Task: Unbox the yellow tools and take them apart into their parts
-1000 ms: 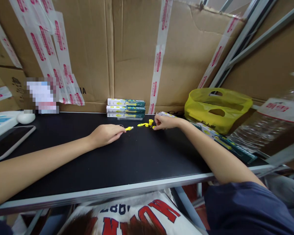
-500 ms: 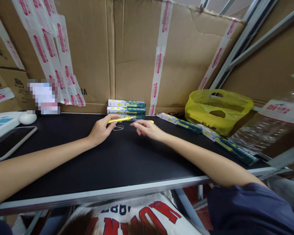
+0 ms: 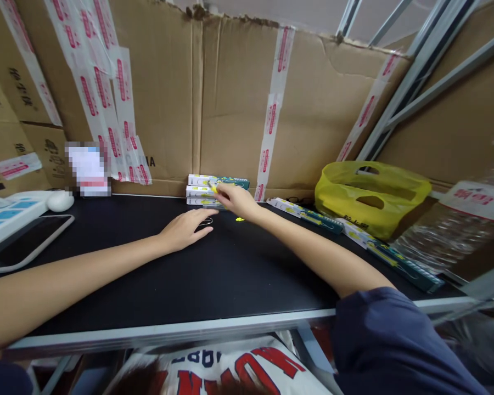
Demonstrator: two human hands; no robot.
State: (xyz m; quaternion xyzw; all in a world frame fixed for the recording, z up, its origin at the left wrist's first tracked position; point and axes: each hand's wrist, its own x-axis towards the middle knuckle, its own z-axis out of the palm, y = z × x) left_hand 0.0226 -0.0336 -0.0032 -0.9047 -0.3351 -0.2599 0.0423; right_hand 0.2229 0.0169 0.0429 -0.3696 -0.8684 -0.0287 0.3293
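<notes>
My right hand [image 3: 239,201] is raised in front of the stacked boxes, its fingers pinched on a slim yellow tool [image 3: 213,187] with a pale tip pointing up and left; most of it is hidden by the hand. My left hand [image 3: 185,229] rests low over the black tabletop, thumb and fingers apart and nothing in it. Just past its fingertips lies a bent loop of thin wire [image 3: 207,221], partly covered by the fingers. A small yellow piece [image 3: 240,219] lies on the table below my right hand.
Narrow printed boxes [image 3: 197,190] are stacked against the cardboard wall [image 3: 230,109]. More such boxes [image 3: 395,259] lie at right, near a yellow plastic bag [image 3: 372,192] and a large clear bottle [image 3: 440,219]. A phone [image 3: 24,241] and a white power strip [image 3: 12,216] are at left.
The yellow tool has passed from my left hand to my right, which has risen slightly. My left hand has opened and lowered toward the table. The view has tilted up a little.
</notes>
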